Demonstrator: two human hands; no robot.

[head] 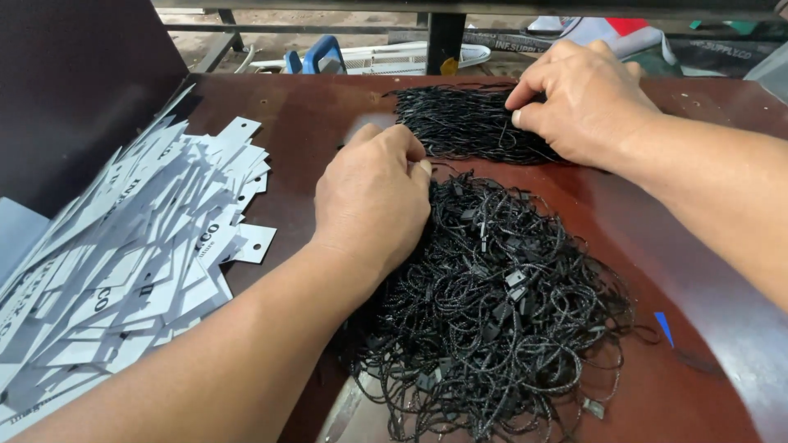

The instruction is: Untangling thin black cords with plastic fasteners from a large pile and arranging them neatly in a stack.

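Observation:
My left hand (373, 197) rests with curled fingers on the near edge of a big tangled heap of black looped cords with small plastic clasps (501, 312). My right hand (587, 98) lies on a flatter, straighter bundle of black cords (460, 123) farther back and pinches a strand or two between thumb and forefinger. Both heaps sit on a dark red-brown table (304, 123).
A large pile of white-grey paper tags with punched holes (131, 254) spreads over the table's left side. A dark panel (74, 90) stands at the far left. Behind the table are a metal frame, a blue tool and white items on the floor.

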